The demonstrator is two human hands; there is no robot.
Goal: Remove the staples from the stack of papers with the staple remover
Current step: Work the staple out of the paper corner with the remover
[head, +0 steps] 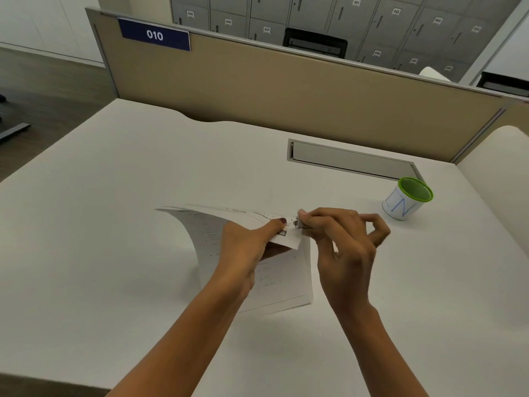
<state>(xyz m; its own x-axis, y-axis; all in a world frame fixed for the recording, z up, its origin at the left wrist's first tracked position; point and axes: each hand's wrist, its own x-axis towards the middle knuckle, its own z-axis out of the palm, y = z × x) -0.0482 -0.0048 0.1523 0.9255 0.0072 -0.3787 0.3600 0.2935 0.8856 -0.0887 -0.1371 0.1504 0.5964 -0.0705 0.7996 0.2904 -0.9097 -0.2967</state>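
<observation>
The stack of papers (286,282) lies at the centre of the frame on the white desk (114,224), its near edge flat on the surface while the upper sheets are curled up and over towards the left. That curl seems meant to expose the stapled corner and lift it clear of the desk so a tool can get at it.

The left hand (243,247) pinches this raised corner, thumb on top and fingers tucked beneath the sheets, probably to brace the paper against the pull. Just right of it, the right hand (346,242) grips a small metal staple remover (297,224) between thumb and forefinger, with the other fingers loosely curled behind. The remover's tip sits at the paper's corner, right beside the left thumb. Whether it has hooked a staple is too small to tell. By my reading, the extraction is under way at this corner.

Farther off, at centre right, stands a white cup with a green rim (400,207), perhaps for pulled staples. Behind it is a grey cable flap (343,160) set into the desk. Beyond that rises the tan partition (286,90) with its blue 010 sign (154,35) at upper left, and numbered grey lockers (372,21) along the top.
</observation>
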